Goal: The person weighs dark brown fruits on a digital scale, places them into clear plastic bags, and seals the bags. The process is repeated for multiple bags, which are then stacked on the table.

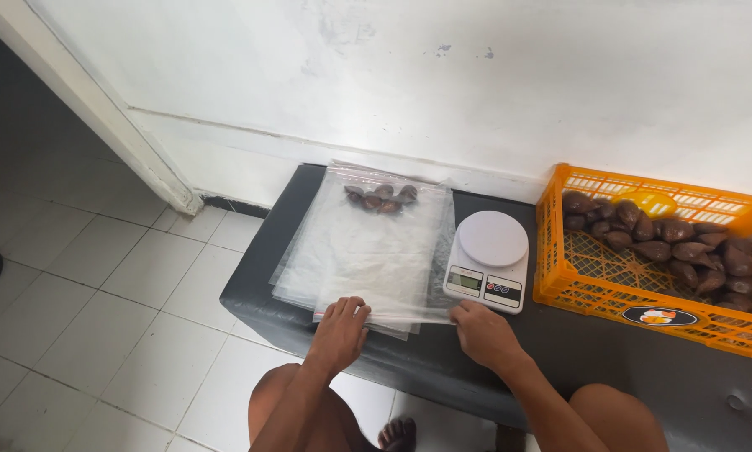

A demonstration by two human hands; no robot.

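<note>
Head camera: my left hand (pixel 339 328) lies flat, fingers spread, on the near edge of the clear plastic bag (pixel 367 243); my right hand (pixel 481 331) pinches its near right corner, beside the white kitchen scale (pixel 489 259).

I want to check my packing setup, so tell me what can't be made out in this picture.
Head view:
- Scale display: too small to read.
- Orange crate: cut off by the right edge.
- Right hand fingers: tips hidden under the plastic bag edge.
- Brown fruit count: blurred through plastic.
</note>
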